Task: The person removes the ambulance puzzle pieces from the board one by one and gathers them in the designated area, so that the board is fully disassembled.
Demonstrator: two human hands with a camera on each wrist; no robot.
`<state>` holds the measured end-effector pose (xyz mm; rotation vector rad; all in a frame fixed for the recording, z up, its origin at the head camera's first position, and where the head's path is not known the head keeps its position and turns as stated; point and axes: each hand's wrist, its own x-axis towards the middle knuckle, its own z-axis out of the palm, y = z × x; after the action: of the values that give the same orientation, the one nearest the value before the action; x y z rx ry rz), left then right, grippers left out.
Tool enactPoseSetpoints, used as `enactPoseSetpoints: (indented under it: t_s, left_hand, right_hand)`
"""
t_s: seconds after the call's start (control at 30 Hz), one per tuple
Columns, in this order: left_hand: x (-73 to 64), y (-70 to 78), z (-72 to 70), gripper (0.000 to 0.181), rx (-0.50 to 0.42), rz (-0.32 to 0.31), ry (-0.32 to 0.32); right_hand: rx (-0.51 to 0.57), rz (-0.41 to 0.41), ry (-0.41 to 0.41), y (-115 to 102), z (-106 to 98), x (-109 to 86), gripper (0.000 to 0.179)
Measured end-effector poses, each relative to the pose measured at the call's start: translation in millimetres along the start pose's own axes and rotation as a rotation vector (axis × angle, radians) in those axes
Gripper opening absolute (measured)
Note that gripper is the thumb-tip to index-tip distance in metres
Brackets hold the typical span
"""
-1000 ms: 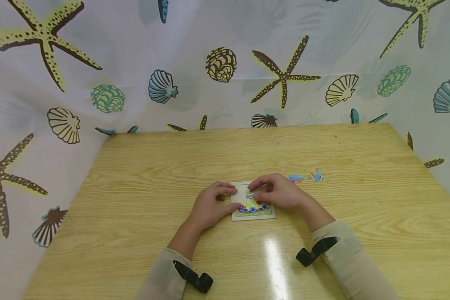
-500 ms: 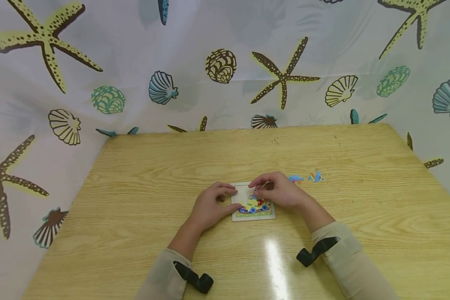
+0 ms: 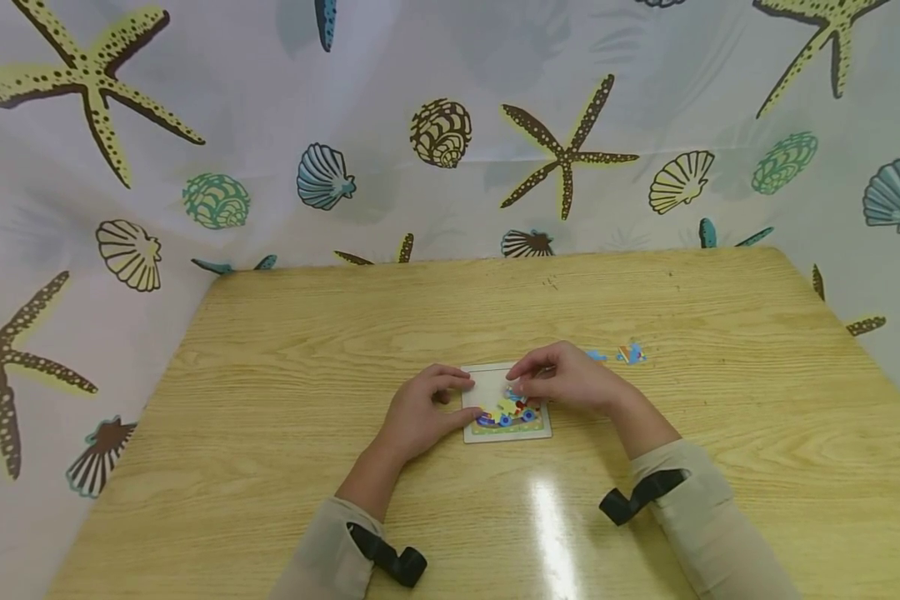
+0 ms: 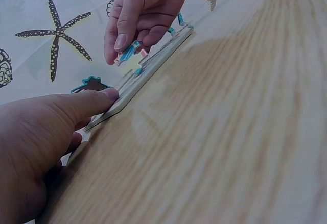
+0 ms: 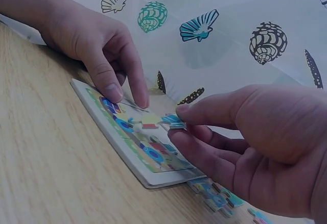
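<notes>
A small square jigsaw board [image 3: 487, 437] with a pale rim lies on the table, its lower part filled with a colourful picture with blue wheels. My left hand [image 3: 423, 412] rests at the board's left side, thumb and fingertips touching it; in the right wrist view the left thumb [image 5: 113, 91] presses near the board's edge. My right hand [image 3: 568, 379] pinches a puzzle piece [image 5: 173, 121] between thumb and fingers. That piece, blue with yellow and a little red, is tilted just above the board. The right-hand fingers hide part of it.
Two loose groups of puzzle pieces lie beyond the right hand: a blue one [image 3: 596, 355], partly covered, and a blue-orange one [image 3: 632, 353]. The wooden table [image 3: 307, 350] meets a white cloth [image 3: 390, 192] printed with shells and starfish.
My right hand has shifted slightly right, and the pinched piece has turned and moved right above the board. Its wrist now covers more of the nearer loose piece. The left hand stays put.
</notes>
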<state>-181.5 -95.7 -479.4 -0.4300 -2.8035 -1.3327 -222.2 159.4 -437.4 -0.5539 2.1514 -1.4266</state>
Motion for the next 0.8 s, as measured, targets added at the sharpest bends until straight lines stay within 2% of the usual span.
enactPoseSetpoints:
  t_s: [0.47, 0.8]
  left_hand:
    - [-1.1, 0.3, -0.2, 0.034, -0.01, -0.006, -0.005]
    - [-0.4, 0.6, -0.8, 0.033, -0.022, -0.001, 0.0]
  right_hand:
    - [0.077, 0.055, 0.029, 1, -12, -4.3, 0.031]
    - [0.103, 0.072, 0.051, -1, -30, -13.5, 0.033]
